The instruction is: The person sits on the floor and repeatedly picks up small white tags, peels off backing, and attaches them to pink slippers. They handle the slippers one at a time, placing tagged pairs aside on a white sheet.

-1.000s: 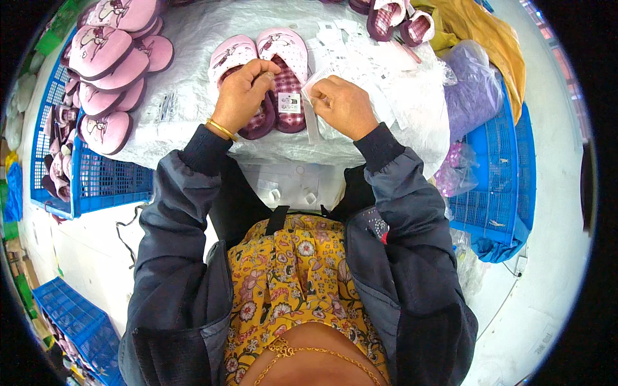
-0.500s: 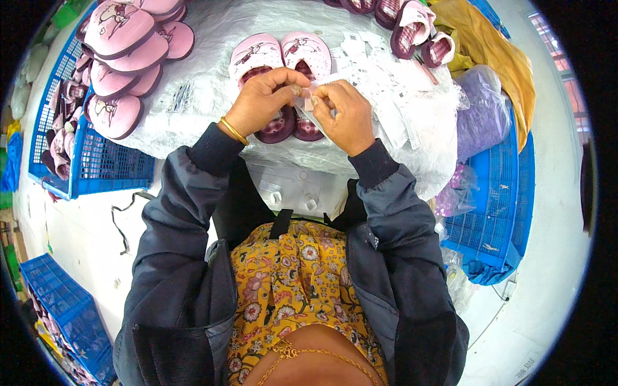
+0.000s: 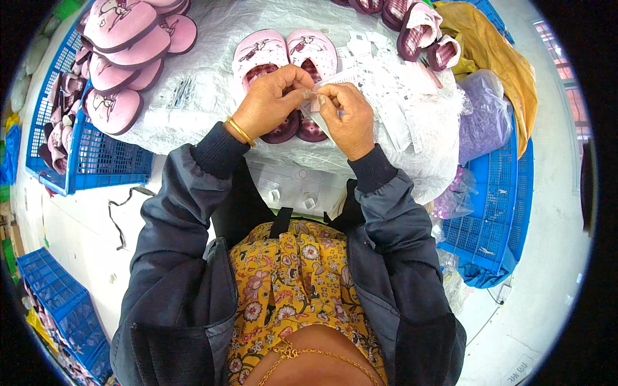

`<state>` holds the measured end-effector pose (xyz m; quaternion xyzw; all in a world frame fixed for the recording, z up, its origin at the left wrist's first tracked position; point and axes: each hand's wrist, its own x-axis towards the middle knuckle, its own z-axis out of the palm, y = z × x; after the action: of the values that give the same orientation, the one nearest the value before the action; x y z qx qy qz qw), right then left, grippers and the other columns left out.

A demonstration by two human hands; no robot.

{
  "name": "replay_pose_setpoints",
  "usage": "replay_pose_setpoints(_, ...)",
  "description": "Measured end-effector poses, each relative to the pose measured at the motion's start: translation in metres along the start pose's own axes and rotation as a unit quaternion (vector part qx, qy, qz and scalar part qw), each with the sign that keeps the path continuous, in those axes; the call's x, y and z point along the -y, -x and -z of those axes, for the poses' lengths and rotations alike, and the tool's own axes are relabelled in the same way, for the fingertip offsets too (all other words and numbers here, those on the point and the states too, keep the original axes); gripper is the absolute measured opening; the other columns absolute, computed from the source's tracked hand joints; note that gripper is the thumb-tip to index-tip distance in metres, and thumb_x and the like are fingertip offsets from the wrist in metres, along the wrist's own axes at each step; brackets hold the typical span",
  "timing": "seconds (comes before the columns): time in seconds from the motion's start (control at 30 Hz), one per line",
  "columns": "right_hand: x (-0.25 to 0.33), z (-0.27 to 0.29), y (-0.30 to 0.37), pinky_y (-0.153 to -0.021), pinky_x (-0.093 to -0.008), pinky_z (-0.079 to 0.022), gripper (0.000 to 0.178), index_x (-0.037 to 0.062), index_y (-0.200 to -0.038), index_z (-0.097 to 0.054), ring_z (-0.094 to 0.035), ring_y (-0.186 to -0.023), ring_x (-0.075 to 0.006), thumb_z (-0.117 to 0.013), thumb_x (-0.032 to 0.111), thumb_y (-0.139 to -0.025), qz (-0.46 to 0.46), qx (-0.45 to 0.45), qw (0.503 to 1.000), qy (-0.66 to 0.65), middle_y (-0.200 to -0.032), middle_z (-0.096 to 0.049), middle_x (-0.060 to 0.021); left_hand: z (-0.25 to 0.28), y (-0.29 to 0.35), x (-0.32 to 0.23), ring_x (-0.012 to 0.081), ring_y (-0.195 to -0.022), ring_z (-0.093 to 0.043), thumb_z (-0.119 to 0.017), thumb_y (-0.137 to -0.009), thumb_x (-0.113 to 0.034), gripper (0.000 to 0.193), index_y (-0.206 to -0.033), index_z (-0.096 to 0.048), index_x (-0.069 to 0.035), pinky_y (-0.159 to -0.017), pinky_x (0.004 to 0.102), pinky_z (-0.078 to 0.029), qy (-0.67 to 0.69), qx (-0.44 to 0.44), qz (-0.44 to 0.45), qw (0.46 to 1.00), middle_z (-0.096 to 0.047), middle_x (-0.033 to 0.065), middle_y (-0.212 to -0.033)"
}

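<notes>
Both hands meet over the pink slippers (image 3: 283, 61) on the counter (image 3: 212, 32) – left hand (image 3: 273, 103) and right hand (image 3: 344, 116) fingers pinching a small white tag (image 3: 322, 96) between them – which looks flimsy enough to slip or tear if tugged

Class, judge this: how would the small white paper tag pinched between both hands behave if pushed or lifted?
The white paper tag looks thin and flat, so probably light and floppy. Similar tags lie scattered flat, so it would likely slide rather than roll. Both hands pinch it with fingertips, suggesting it creases easily.
</notes>
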<state>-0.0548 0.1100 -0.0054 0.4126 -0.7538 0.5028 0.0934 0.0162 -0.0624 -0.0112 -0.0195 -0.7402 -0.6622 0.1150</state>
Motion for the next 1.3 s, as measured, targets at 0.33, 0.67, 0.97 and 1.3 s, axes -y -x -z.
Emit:
replay_pose_setpoints(0.33, -0.002, 0.0, 0.0, -0.056, -0.0319, -0.049, 0.012, 0.0052, -0.092, -0.069, -0.063, -0.064, -0.0213, -0.07, 0.002, -0.08, 0.016, -0.005, 1.0, 0.02, -0.082, -0.065, -0.0083, -0.002, -0.001, -0.002, 0.004, -0.075, -0.05, -0.061, -0.092, 0.0, 0.013, -0.104, -0.059, -0.003, -0.067, 0.0196, -0.043, -0.022, 0.003, -0.014, 1.0, -0.058, -0.0036, -0.089)
replay_pose_setpoints(0.67, 0.001, 0.001, 0.001, -0.056, -0.0316, -0.05, 0.014, 0.0051, -0.092, -0.07, -0.064, -0.065, -0.0222, -0.07, 0.001, -0.079, -0.007, -0.015, 1.0, 0.013, -0.081, -0.065, -0.0086, -0.003, 0.001, -0.001, 0.0047, -0.077, -0.053, -0.06, -0.092, -0.001, 0.011, -0.104, -0.059, -0.002, -0.068, 0.0206, -0.045, 0.004, -0.003, 0.005, 1.0, -0.059, -0.002, -0.09)
replay_pose_setpoints(0.97, -0.002, -0.002, 0.002, -0.06, -0.0343, -0.051, 0.013, 0.0059, -0.091, -0.07, -0.065, -0.07, -0.0261, -0.071, 0.003, -0.079, 0.024, -0.011, 0.999, 0.041, -0.082, -0.066, -0.0084, -0.004, 0.0, -0.001, 0.0039, -0.076, -0.049, -0.06, -0.092, 0.001, 0.011, -0.102, -0.058, -0.003, -0.067, 0.0197, -0.043, -0.037, -0.001, -0.011, 0.999, -0.056, -0.0035, -0.089)
replay_pose_setpoints(1.3, -0.005, -0.002, -0.008, -0.063, -0.0346, -0.052, 0.009, 0.0041, -0.088, -0.07, -0.066, -0.071, -0.0247, -0.071, 0.006, -0.079, 0.001, 0.042, 0.998, 0.036, -0.08, -0.067, -0.0094, -0.002, -0.001, -0.001, 0.0169, -0.08, -0.066, -0.062, -0.09, -0.002, 0.009, -0.098, -0.058, -0.003, -0.072, 0.0292, -0.051, -0.128, 0.002, -0.048, 0.991, -0.066, 0.0083, -0.083)
